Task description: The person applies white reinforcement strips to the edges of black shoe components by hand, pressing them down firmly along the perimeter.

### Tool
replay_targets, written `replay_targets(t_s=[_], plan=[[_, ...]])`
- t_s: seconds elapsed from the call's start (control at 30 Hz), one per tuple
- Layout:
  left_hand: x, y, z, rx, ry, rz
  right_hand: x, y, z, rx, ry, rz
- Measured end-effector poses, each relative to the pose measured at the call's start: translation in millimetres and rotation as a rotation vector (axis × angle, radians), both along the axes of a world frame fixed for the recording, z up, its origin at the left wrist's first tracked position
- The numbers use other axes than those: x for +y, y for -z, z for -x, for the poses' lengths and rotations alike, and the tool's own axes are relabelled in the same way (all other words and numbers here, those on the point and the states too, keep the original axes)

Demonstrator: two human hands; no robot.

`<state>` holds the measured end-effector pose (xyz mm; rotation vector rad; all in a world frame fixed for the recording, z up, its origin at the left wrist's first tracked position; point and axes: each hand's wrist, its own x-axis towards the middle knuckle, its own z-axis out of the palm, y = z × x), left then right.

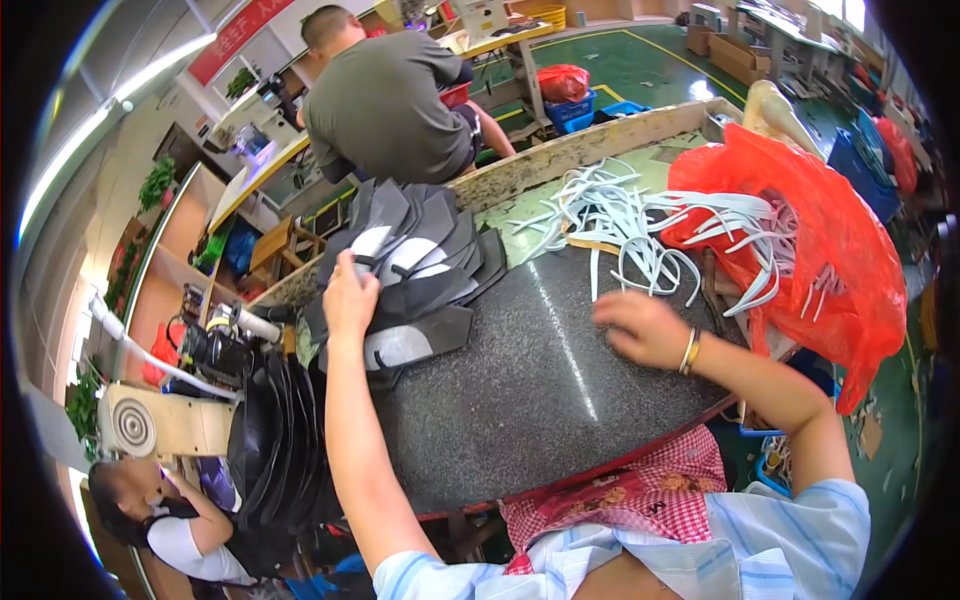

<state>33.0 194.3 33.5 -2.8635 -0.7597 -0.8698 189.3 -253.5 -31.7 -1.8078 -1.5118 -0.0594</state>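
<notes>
1. Several dark flat pieces (420, 270), some with pale patches, overlap in a pile on the left part of the speckled desk (490, 400).
2. The left hand (350, 295) touches the pile's left side, fingers bent; I cannot tell whether they pinch a piece.
3. The right hand (642, 330) is above the desk, fingers loosely curled and blurred; their grip cannot be told.
4. Pale narrow strips (600, 212) lie tangled beyond it, some inside a red plastic bag (845, 235).
</notes>
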Motion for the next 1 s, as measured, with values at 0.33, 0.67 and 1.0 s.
replay_targets(t_s=[0.33,0.67,1.0], plan=[[-280,22,91,0.063,0.423,-0.054,45,-12,-119,-0.101,0.5,0.213],[-320,63,100,0.005,0.525,0.204,23,-52,-21,1.965,-0.347,-0.294],[-332,38,124,-0.042,0.46,0.912,-27,-25,123,1.377,-0.322,-0.074]])
